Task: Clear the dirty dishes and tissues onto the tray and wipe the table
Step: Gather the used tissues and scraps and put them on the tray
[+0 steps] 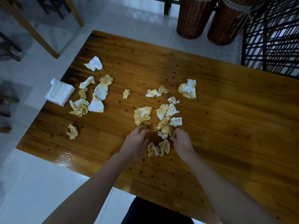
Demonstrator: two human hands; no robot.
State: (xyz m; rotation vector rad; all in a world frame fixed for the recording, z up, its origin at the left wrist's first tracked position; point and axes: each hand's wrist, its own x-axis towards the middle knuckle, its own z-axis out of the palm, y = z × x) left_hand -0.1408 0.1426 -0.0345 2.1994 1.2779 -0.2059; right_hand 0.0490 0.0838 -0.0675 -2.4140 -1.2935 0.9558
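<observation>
Stained tissues point(142, 115) lie strewn from the worktop's point(226, 126) left edge to its middle, the left hand point(137, 141) with grip loosely spread, the right hand point(182, 141) seemingly pinching a crumpled wad point(165, 130), and raking neighbours into one heap before lifting would serve best.

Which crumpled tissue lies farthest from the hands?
The mostly white tissue alone near the table's far left corner; every other piece lies nearer and carries more yellow staining.
</observation>
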